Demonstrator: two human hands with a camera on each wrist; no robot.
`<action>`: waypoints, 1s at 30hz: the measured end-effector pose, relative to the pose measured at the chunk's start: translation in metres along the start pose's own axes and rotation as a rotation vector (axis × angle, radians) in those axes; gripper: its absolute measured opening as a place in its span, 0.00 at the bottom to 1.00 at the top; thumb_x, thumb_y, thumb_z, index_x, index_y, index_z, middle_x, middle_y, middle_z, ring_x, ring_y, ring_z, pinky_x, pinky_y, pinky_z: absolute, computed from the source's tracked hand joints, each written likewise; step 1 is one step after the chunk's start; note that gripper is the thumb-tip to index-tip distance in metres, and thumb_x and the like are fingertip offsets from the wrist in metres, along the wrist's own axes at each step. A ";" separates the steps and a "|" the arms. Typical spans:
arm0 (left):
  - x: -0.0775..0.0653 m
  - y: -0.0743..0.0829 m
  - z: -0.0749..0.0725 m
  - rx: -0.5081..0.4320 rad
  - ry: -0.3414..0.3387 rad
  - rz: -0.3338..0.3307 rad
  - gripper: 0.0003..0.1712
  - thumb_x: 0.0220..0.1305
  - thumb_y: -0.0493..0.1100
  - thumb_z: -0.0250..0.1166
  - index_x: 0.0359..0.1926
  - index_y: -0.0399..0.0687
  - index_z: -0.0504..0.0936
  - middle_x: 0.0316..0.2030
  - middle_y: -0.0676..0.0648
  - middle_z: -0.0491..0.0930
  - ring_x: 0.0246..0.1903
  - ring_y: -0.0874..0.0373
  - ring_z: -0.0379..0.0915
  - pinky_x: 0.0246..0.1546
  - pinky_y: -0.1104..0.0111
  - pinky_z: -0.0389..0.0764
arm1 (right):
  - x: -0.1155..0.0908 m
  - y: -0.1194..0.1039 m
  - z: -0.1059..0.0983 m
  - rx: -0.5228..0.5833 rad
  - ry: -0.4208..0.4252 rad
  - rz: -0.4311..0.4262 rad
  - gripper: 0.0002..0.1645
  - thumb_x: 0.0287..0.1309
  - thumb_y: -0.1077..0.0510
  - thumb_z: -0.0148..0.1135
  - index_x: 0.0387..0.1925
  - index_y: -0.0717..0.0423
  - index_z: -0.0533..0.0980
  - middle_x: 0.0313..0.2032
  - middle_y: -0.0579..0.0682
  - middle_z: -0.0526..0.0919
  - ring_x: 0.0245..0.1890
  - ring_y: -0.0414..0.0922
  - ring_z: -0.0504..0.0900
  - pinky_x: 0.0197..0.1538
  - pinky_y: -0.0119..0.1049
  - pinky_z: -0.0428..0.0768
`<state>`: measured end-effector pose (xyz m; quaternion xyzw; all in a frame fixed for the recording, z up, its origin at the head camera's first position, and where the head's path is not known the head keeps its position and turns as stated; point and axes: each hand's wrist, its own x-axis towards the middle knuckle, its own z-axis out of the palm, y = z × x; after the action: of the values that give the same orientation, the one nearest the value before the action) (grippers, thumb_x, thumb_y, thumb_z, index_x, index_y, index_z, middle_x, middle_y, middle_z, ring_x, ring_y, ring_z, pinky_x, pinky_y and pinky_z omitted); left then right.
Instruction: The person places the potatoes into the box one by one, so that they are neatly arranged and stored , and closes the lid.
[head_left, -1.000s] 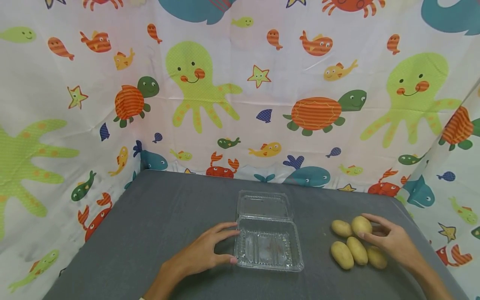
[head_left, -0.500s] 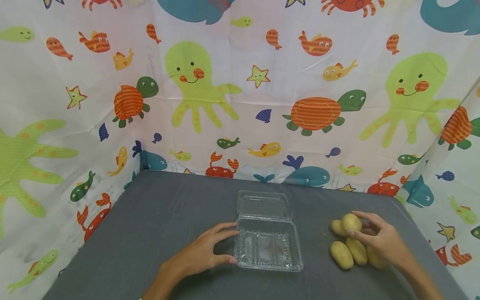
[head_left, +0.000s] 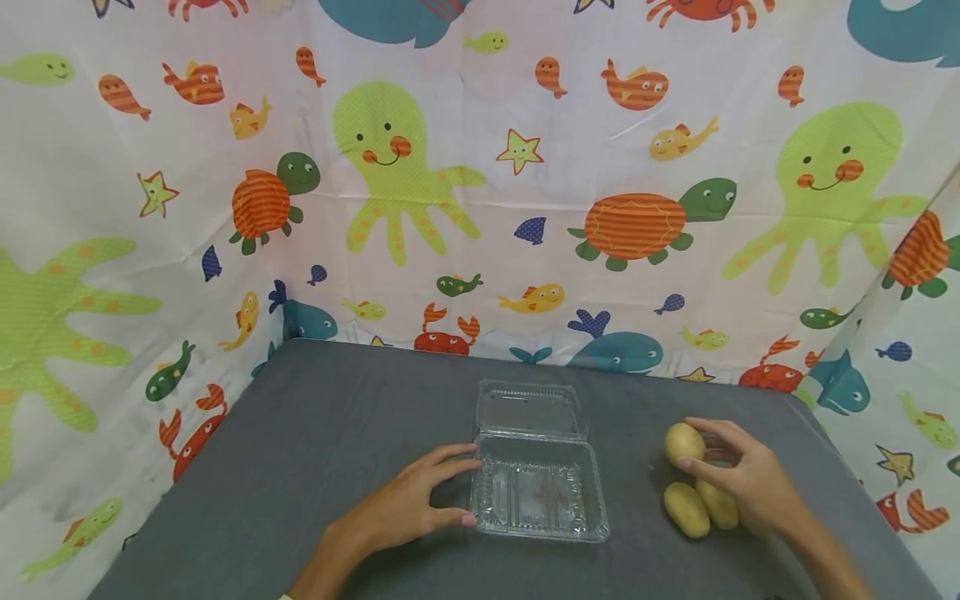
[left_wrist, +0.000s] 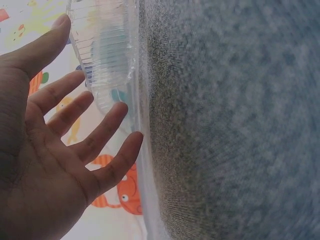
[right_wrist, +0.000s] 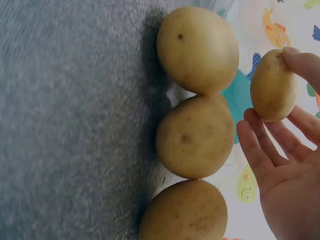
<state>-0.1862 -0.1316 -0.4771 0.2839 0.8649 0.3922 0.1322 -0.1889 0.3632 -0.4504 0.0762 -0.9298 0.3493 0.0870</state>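
My right hand point(head_left: 738, 471) pinches a potato point(head_left: 684, 443) between thumb and fingers. In the right wrist view this held potato point(right_wrist: 274, 86) is up off the table, apart from three others lying in a row, the middle one point(right_wrist: 196, 136) among them. From the head, two potatoes show plainly in front, one at the left point(head_left: 686, 510) and one beside it point(head_left: 717, 504); the hand partly hides the rest. My left hand point(head_left: 408, 500) has its fingers spread, thumb and fingertips right at the left rim of a clear plastic clamshell container point(head_left: 536, 533), which lies open with nothing inside.
The container's lid point(head_left: 528, 410) lies folded back behind its base. Under everything is a dark grey table point(head_left: 360, 400). A white curtain with sea animals point(head_left: 555, 125) stands along the back and both sides.
My right hand has moved left with the potato, from the right of the back-left potato to in front of it, now covering it. The left hand and container have stayed put.
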 end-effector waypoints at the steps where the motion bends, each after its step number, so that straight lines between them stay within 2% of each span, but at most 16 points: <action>1: 0.000 0.000 0.000 0.002 0.000 -0.001 0.46 0.65 0.68 0.72 0.78 0.59 0.72 0.80 0.59 0.60 0.78 0.47 0.59 0.71 0.37 0.66 | 0.000 -0.001 0.000 -0.006 -0.004 0.006 0.35 0.65 0.43 0.76 0.68 0.50 0.78 0.60 0.49 0.81 0.47 0.23 0.80 0.47 0.26 0.84; 6: 0.000 0.001 0.000 0.004 0.002 0.006 0.46 0.65 0.67 0.72 0.78 0.58 0.72 0.80 0.58 0.60 0.78 0.47 0.59 0.72 0.37 0.66 | 0.001 -0.009 0.002 -0.022 -0.011 0.023 0.35 0.65 0.40 0.75 0.68 0.47 0.78 0.61 0.49 0.81 0.47 0.25 0.79 0.46 0.29 0.84; 11: 0.000 0.000 0.000 0.005 0.002 0.006 0.45 0.65 0.67 0.72 0.78 0.58 0.72 0.80 0.57 0.60 0.78 0.47 0.59 0.71 0.37 0.67 | 0.002 -0.014 0.007 -0.028 -0.007 0.005 0.34 0.65 0.40 0.74 0.68 0.46 0.78 0.61 0.47 0.81 0.49 0.23 0.76 0.45 0.29 0.83; 25: 0.000 0.002 -0.001 0.005 0.007 0.015 0.45 0.66 0.66 0.72 0.78 0.57 0.72 0.80 0.57 0.61 0.78 0.46 0.60 0.72 0.36 0.66 | 0.002 -0.032 0.016 0.068 0.021 -0.075 0.32 0.65 0.49 0.76 0.68 0.46 0.78 0.60 0.48 0.82 0.50 0.28 0.81 0.46 0.30 0.85; 30: -0.001 0.002 0.000 0.003 0.008 0.008 0.45 0.66 0.67 0.72 0.78 0.58 0.72 0.80 0.58 0.61 0.78 0.48 0.60 0.71 0.37 0.67 | 0.002 -0.037 0.021 0.100 0.021 -0.101 0.32 0.65 0.52 0.77 0.68 0.46 0.78 0.60 0.48 0.82 0.52 0.27 0.80 0.48 0.29 0.85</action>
<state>-0.1847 -0.1311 -0.4760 0.2858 0.8649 0.3925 0.1270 -0.1859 0.3210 -0.4420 0.1237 -0.9052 0.3912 0.1106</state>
